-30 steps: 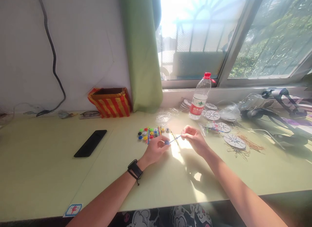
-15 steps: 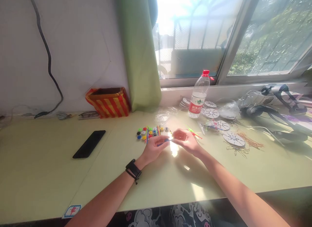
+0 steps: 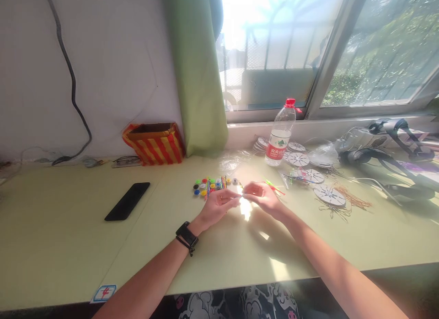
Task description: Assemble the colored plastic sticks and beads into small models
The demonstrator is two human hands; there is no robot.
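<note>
My left hand (image 3: 219, 205) and my right hand (image 3: 262, 198) meet fingertip to fingertip just above the table. Both are closed in a pinch, and what lies between the fingertips is too small and glare-washed to name. Just beyond my left hand sit several small round spools (image 3: 203, 187) in green, black, blue, yellow, white and red. Strips of multicoloured braided cord (image 3: 224, 182) lie across them, partly hidden by my fingers. Past my right hand are some green and red strands (image 3: 274, 187).
A water bottle (image 3: 277, 143) with a red cap stands behind the hands. Round white slotted discs (image 3: 329, 195) with loose threads lie to the right, near black headgear straps (image 3: 370, 161). To the left are a black phone (image 3: 127, 201) and a red-and-yellow striped box (image 3: 156, 145).
My hands stay almost in place, still pinched together. A bit of blue seen under my left fingers earlier is now hidden. The whole view has shifted very slightly.
</note>
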